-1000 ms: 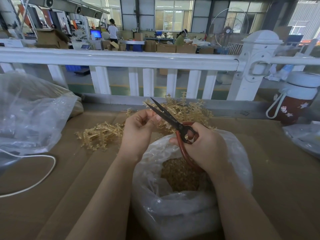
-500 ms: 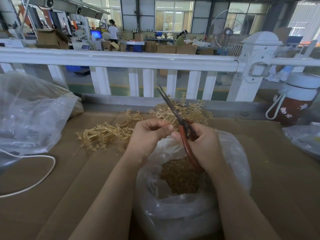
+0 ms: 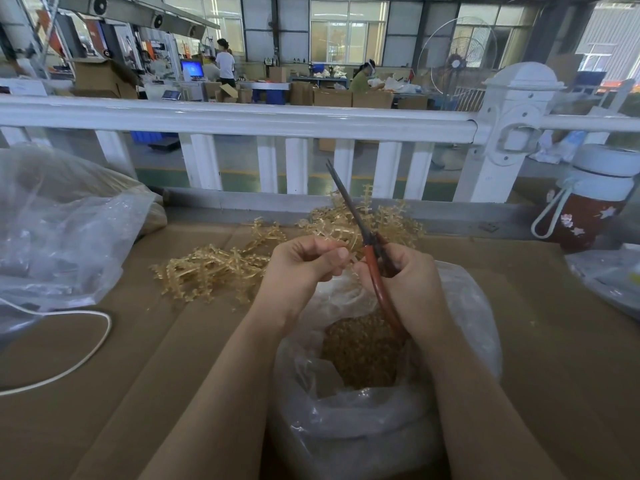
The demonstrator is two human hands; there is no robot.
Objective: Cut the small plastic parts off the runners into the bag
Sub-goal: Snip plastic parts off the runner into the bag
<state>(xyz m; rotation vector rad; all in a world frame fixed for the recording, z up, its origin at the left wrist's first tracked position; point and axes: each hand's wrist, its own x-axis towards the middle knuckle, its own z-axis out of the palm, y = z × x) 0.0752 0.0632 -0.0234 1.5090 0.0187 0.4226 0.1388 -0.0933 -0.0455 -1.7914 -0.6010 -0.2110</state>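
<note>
Both hands work directly above the open mouth of the clear bag, presumably so that anything snipped off drops straight in; a brown heap of cut parts already fills its bottom. The left hand is curled, pinching a pale runner between thumb and fingers and offering its end toward the right hand. The right hand grips the red handles of the scissors, whose blades look closed and point up and away toward the white railing. That suggests a pause between snips, or the piece being turned. More uncut runners lie heaped on the brown desk just behind the hands, within easy reach of the left one. A second bag sits at the far left, and a bottle at the right.
</note>
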